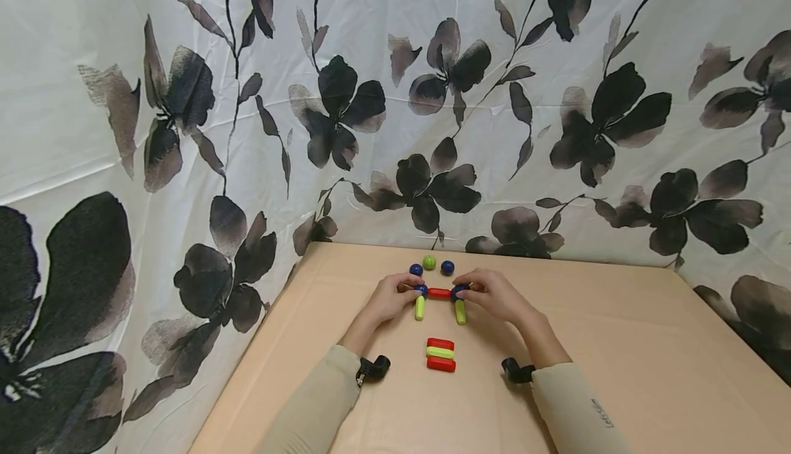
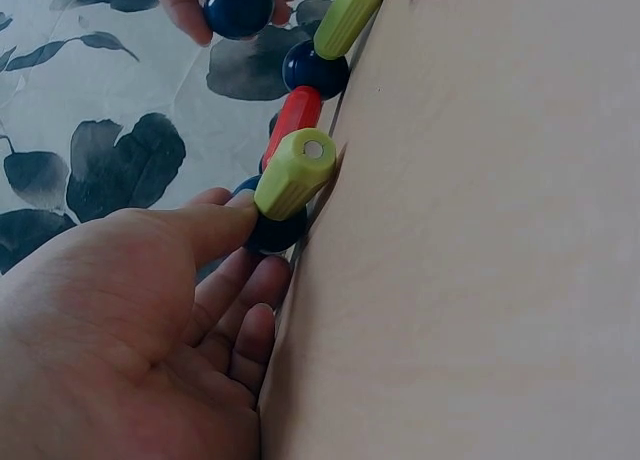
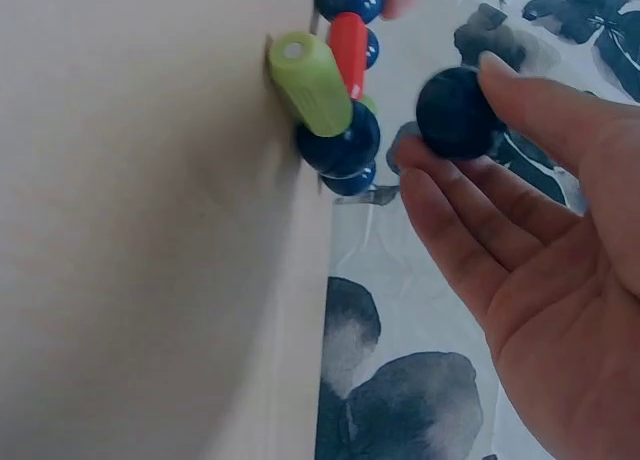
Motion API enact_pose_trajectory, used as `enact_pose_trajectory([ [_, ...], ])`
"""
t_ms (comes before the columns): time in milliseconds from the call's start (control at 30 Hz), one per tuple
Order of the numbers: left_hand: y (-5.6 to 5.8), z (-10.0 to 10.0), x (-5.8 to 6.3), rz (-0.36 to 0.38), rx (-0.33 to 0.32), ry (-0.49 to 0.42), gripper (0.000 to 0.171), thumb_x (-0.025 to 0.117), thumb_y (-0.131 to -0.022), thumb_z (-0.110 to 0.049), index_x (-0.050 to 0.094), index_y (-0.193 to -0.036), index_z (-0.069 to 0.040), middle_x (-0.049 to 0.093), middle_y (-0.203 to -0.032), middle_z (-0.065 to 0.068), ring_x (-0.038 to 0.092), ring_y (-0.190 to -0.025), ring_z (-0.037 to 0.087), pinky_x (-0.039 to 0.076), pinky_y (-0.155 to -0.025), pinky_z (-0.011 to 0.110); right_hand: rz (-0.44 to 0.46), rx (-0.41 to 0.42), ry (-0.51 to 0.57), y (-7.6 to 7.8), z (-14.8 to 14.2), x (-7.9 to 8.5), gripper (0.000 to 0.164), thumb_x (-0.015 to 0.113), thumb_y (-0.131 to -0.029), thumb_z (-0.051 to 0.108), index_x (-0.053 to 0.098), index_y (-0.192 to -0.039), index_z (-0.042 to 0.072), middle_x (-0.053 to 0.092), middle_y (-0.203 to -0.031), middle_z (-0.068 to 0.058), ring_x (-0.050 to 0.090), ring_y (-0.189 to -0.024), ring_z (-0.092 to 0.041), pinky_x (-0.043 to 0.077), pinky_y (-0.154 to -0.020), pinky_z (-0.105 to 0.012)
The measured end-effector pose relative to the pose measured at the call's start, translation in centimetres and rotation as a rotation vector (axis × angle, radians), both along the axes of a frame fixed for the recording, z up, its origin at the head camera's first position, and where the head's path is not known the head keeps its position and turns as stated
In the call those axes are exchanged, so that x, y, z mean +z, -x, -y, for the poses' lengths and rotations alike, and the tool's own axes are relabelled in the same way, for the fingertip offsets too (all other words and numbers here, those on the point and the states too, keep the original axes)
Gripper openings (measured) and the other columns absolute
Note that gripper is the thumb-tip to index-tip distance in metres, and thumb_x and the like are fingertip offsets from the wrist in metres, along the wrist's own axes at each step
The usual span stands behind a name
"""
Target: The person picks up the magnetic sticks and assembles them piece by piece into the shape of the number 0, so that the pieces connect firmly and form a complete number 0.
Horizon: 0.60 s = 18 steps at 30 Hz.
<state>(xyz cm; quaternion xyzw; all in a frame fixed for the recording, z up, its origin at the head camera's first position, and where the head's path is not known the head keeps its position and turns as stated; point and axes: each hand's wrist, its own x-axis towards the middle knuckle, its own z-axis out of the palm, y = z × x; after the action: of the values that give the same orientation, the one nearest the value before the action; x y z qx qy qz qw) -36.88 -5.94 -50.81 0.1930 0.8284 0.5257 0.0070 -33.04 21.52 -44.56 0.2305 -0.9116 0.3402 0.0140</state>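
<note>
A loose blue ball [image 3: 457,113] is pinched by the right hand [image 1: 497,294] and held raised from the table [image 1: 624,344], near but apart from the right corner ball [image 3: 345,154], which is seen below it at 1 end of the red rod [image 1: 439,293]. The rod's long axis is set crosswise between the 2 hands, its other end being met by the left corner ball [image 2: 278,234], gripped between thumb and fingers of the left hand [image 1: 388,297]; the gap is thus found on the right hand's side.
</note>
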Motion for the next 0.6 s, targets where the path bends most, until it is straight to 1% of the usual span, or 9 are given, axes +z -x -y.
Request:
enact_pose_trajectory([
  [100,0.11,-0.04,-0.07,-0.004,-0.007,-0.008,0.023,0.069,-0.101,-0.011,0.075,-0.123,-0.016,0.074,-0.116,0.002,0.064,-0.097,0.014,0.052,-0.086,0.03,0.039,0.032,-0.006,-0.06,-0.21,0.22,0.026,0.075,-0.097,0.019,0.077,-0.123,0.014,0.073,-0.108,0.0,0.058,-0.088,-0.019,0.052,-0.075,-0.027],
  [200,0.2,-0.02,-0.05,-0.008,-0.011,-0.011,0.024,0.069,-0.1,-0.01,0.075,-0.123,-0.014,0.074,-0.117,0.003,0.064,-0.098,0.014,0.053,-0.085,0.028,0.087,0.056,-0.004,-0.14,-0.41,0.44,0.027,0.075,-0.097,0.019,0.077,-0.122,0.012,0.076,-0.111,-0.001,0.059,-0.088,-0.019,0.052,-0.074,-0.026],
  [300,0.29,-0.02,-0.03,-0.013,-0.014,-0.012,0.023,0.07,-0.1,-0.01,0.075,-0.122,-0.013,0.075,-0.117,0.005,0.065,-0.098,0.014,0.052,-0.084,0.027,0.123,0.073,-0.008,-0.17,-0.61,0.54,0.028,0.076,-0.096,0.02,0.077,-0.122,0.01,0.077,-0.113,-0.004,0.058,-0.086,-0.02,0.05,-0.071,-0.026],
  [367,0.31,-0.02,-0.02,-0.016,-0.017,-0.013,0.023,0.07,-0.1,-0.01,0.075,-0.122,-0.012,0.075,-0.117,0.006,0.065,-0.098,0.015,0.052,-0.084,0.027,0.133,0.077,-0.009,-0.09,-0.71,0.49,0.03,0.076,-0.096,0.022,0.077,-0.123,0.009,0.076,-0.113,-0.006,0.058,-0.087,-0.019,0.05,-0.072,-0.027],
  [467,0.32,-0.01,-0.03,-0.016,-0.02,-0.018,0.023,0.07,-0.099,-0.01,0.075,-0.122,-0.011,0.075,-0.117,0.006,0.066,-0.098,0.016,0.052,-0.084,0.027,0.127,0.076,-0.022,0.01,-0.79,0.37,0.033,0.076,-0.096,0.024,0.075,-0.124,0.007,0.076,-0.114,-0.009,0.059,-0.09,-0.019,0.052,-0.077,-0.028],
  [600,0.29,0.02,-0.08,-0.012,-0.021,-0.02,0.023,0.07,-0.1,-0.011,0.075,-0.122,-0.011,0.074,-0.116,0.006,0.066,-0.098,0.015,0.052,-0.083,0.027,0.132,0.072,-0.041,-0.03,-0.91,0.27,0.03,0.078,-0.095,0.022,0.077,-0.121,0.008,0.075,-0.11,-0.005,0.06,-0.091,-0.02,0.052,-0.079,-0.03],
])
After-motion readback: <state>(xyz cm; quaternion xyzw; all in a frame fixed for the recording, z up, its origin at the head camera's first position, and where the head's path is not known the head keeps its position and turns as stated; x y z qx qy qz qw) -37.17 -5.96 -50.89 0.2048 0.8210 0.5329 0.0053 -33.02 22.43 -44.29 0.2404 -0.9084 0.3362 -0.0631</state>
